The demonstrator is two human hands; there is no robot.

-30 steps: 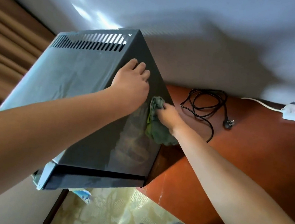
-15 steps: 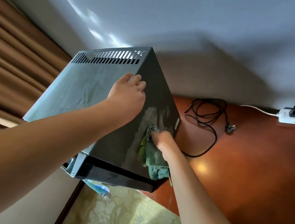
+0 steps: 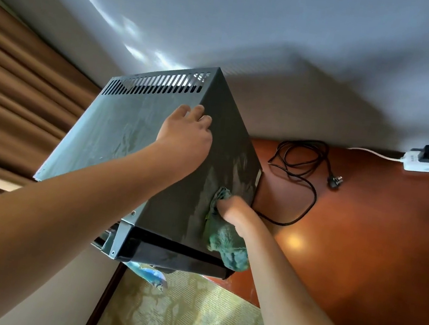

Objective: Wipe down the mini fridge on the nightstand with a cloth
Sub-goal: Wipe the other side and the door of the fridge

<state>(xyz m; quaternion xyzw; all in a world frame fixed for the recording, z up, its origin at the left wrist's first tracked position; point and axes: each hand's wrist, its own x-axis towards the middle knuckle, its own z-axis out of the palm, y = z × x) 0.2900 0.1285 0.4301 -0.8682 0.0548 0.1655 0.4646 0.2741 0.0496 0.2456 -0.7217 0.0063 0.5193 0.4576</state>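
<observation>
Left hand (image 3: 186, 137): resting flat atop dark grey metal mini fridge (image 3: 138, 149).
Right hand (image 3: 231, 210): pressing crumpled green cloth (image 3: 227, 242) against fridge side.
Risk: snagging black cord (image 3: 300, 171) beside fridge, tipping fridge.

Left arm extends forward and up, forearm bare. Left hand (image 3: 187, 133) lies palm-down on the mini fridge (image 3: 134, 134), fingers straight over its upper edge. Right arm extends forward from the lower right. Right hand (image 3: 231, 209) presses the cloth (image 3: 226, 244) flat against the fridge side.
</observation>
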